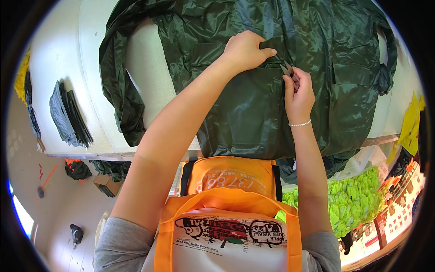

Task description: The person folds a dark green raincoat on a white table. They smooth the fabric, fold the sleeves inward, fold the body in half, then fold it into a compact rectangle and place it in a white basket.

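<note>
- I am observing the left hand pinching a pocket flap of the dark green jacket between thumb and index finger; its remaining fingers are curling under, partly hidden.
- The right hand is gripping small metal thread snips, its fingers folding around the handles.
- The snips are pointing up and left from the right fingertips, their blades standing slightly apart just below the left thumb; I cannot tell whether they are touching the fabric.
- The jacket is lying spread beneath the fingers of both hands, its body covering the pale table.
- A beaded bracelet is circling the wrist below the right fingers.
- A stack of folded dark fabric is resting well left of the left fingers.
- A yellow-green pile is sitting well below the right fingers, past the table edge.
</note>
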Tool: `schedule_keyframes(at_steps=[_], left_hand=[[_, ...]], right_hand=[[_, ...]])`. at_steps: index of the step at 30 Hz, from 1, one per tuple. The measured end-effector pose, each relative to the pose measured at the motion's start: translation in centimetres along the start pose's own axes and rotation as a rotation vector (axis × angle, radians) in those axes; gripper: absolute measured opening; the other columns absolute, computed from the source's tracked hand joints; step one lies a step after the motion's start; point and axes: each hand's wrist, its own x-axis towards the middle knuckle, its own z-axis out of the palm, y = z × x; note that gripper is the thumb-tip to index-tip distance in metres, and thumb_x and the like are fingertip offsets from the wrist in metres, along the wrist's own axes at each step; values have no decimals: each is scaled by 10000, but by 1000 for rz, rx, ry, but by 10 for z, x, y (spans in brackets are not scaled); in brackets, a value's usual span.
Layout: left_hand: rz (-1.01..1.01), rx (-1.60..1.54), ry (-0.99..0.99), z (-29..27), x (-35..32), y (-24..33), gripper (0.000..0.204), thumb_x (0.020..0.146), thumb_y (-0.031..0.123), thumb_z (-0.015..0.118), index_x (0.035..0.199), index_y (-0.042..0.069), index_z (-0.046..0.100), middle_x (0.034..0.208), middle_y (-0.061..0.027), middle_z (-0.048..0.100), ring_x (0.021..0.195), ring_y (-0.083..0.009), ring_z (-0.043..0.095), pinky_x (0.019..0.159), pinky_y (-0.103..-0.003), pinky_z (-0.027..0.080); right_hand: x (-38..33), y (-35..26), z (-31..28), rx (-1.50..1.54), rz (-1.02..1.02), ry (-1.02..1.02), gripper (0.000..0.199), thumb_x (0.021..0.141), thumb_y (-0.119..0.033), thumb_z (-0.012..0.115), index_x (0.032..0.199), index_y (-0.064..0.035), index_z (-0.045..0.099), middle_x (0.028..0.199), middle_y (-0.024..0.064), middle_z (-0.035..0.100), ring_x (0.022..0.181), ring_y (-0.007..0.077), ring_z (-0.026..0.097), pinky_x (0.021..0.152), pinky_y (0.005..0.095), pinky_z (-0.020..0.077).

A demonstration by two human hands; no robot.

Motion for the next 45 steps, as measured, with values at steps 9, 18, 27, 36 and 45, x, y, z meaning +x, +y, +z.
schedule_keyframes(at_steps=[9,18,27,36,45], left_hand=[[-34,15,-34,0,0,3,376,764,404,676,877,47,714,803,-168,671,837,-342,638,780,-418,493],[219,113,54,-33,-23,-17,486,684,327,770,1048,31,643,918,-152,667,826,-250,646,747,-329,491],[51,218,-10,-113,-57,-99,278,776,285,699,790,12,650,710,-100,668,654,-173,631,576,-291,451],[26,-42,-59,-106,-51,-108,280,792,313,668,765,35,651,665,-44,674,617,-156,620,590,-297,455],[35,-33,-29,-104,-53,-107,300,824,263,667,704,5,574,598,-45,607,551,-103,546,531,-277,395]], right_hand=[[2,3,6,-41,-71,59,222,800,-139,708,965,-54,587,829,82,614,661,242,610,572,313,475],[0,-2,0,310,183,38,210,838,-81,684,1006,-24,572,831,64,608,686,121,601,607,239,483],[-10,-95,35,157,-155,-335,222,785,-170,706,941,-70,585,826,63,585,655,243,601,570,327,468],[6,-126,84,-36,-262,-348,201,796,-190,685,914,-83,562,816,62,557,681,249,597,572,338,469],[15,-132,91,-163,-318,-381,177,804,-210,677,859,-89,560,775,66,551,648,254,591,542,353,459]])
